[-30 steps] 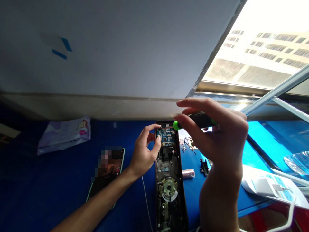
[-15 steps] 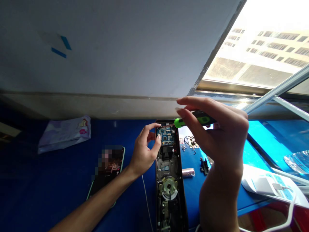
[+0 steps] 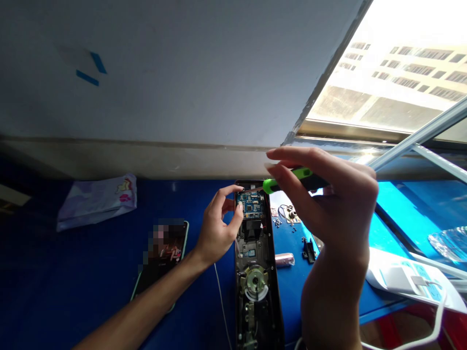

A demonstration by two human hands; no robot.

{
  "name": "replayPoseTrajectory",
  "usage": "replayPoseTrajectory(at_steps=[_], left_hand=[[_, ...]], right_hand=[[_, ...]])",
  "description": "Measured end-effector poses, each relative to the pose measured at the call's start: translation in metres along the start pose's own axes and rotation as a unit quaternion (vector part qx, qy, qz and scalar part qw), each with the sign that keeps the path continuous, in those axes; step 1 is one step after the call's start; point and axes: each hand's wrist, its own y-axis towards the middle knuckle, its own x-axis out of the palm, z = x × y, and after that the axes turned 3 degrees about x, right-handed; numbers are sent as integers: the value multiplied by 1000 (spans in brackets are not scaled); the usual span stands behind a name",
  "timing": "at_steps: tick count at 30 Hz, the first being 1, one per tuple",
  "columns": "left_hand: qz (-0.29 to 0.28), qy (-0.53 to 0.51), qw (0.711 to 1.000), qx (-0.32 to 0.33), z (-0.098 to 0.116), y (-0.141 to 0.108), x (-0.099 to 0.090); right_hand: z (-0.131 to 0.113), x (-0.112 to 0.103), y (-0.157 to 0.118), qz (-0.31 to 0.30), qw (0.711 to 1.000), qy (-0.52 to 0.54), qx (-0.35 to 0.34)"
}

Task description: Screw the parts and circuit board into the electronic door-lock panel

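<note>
- Our right hand (image 3: 337, 194), wrist bent, grips the screwdriver (image 3: 270, 186), tip leftward.
- Our left hand (image 3: 218, 224) curves in, thumb and forefinger parted at the circuit board (image 3: 251, 208).
- The board lies inside the case (image 3: 278, 311) on our bench (image 3: 199, 316).

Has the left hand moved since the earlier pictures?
No. Judged against the black casing, the left hand stays put at the left edge of the blue circuit board.

A lavender packet (image 3: 98, 201) lies left of a phone (image 3: 164, 261).
</note>
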Motion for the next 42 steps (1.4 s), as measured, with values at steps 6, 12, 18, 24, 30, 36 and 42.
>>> replayPoseTrajectory(at_steps=[6, 12, 18, 24, 30, 36, 42], left_hand=[[0, 1, 1000, 5, 0, -1, -1], [1, 3, 1000, 9, -2, -1, 0], [0, -3, 1000, 6, -1, -1, 0], [0, 3, 1000, 8, 0, 0, 0], [0, 2, 1000, 12, -1, 0, 0], [0, 4, 1000, 15, -1, 0, -1], [2, 7, 1000, 15, -1, 1, 0]], right_hand=[[-6, -3, 0, -49, 999, 17, 17], [0, 3, -2, 0, 1000, 1, 17], [1, -1, -1, -27, 999, 29, 2], [-2, 0, 0, -50, 997, 58, -7], [2, 3, -1, -1, 1000, 24, -2], [-2, -1, -3, -46, 998, 44, 28], [1, 6, -2, 4, 1000, 10, 9]])
